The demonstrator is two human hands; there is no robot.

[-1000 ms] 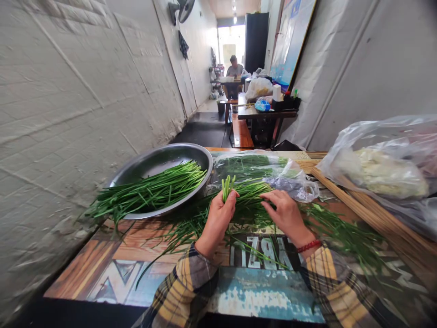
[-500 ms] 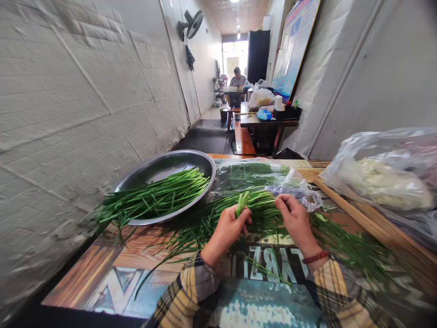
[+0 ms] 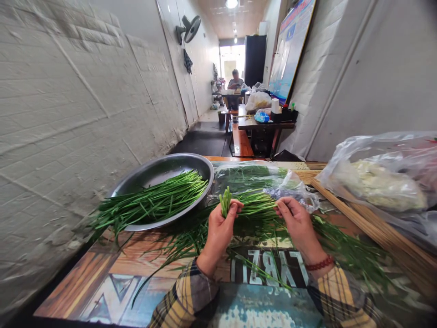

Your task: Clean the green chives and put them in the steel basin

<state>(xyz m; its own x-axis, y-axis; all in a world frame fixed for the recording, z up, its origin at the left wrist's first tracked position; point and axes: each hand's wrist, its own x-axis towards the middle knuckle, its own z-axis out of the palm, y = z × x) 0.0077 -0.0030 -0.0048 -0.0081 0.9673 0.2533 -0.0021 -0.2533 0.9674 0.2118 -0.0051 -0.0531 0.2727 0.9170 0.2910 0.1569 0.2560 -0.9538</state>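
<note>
My left hand (image 3: pixel 220 230) is closed round a small bunch of green chive stalks (image 3: pixel 225 202), their cut ends sticking up above my fingers. My right hand (image 3: pixel 297 223) pinches a single stalk from the loose pile of chives (image 3: pixel 259 207) spread across the table in front of me. A round metal basin (image 3: pixel 155 171) at the left holds a sorted heap of chives (image 3: pixel 153 200) that hangs over its near rim.
A clear plastic bag of chives (image 3: pixel 269 175) lies behind the pile. Another bag with pale vegetables (image 3: pixel 378 182) sits at right beside bamboo skewers (image 3: pixel 368 218). A white brick wall (image 3: pixel 68 114) runs along the left. A person (image 3: pixel 235 79) sits far down the room.
My left hand turned its bunch from tilted to upright. My right hand stayed at the pile, pinching a stalk. The camera's view shifted slightly.
</note>
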